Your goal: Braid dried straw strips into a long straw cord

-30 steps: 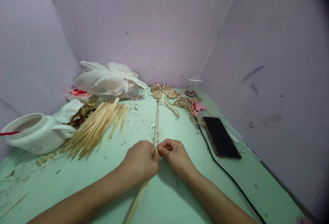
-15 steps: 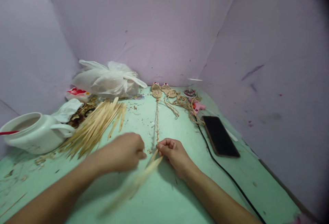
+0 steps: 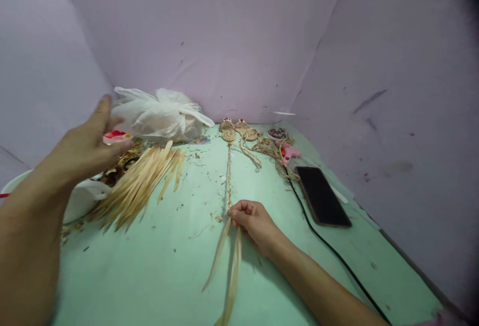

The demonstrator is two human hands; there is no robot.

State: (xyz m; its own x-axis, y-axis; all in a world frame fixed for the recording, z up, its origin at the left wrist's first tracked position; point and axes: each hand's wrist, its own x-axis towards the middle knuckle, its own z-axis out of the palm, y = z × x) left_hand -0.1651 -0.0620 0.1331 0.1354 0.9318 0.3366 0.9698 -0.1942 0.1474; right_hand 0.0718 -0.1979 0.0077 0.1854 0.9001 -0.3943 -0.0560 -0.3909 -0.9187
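My right hand [image 3: 251, 221] pinches the near end of a thin straw braid [image 3: 229, 176] between thumb and fingers. From that pinch two loose flat strips [image 3: 234, 276] hang toward me over the tabletop. The braid's far end reaches a pair of small woven sandals [image 3: 228, 131] near the back wall. Raised at the left, my left hand [image 3: 88, 141] has its fingers apart and holds nothing. It hovers above the white pot and beside a bundle of dry straw strips [image 3: 138, 186].
A white plastic bag [image 3: 160, 114] leans at the back left. The white pot [image 3: 84, 198] is partly behind my left arm. To the right lie coiled cord [image 3: 265, 145], a pink glue gun [image 3: 288, 153], a black cable [image 3: 318, 236] and a phone [image 3: 324, 196]. Straw scraps dot the green table [image 3: 168, 276].
My left hand has moved from beside the braid up and left, and its fingers have spread. The loose strips, blurred before, now hang down. My right hand keeps its pinch in place.
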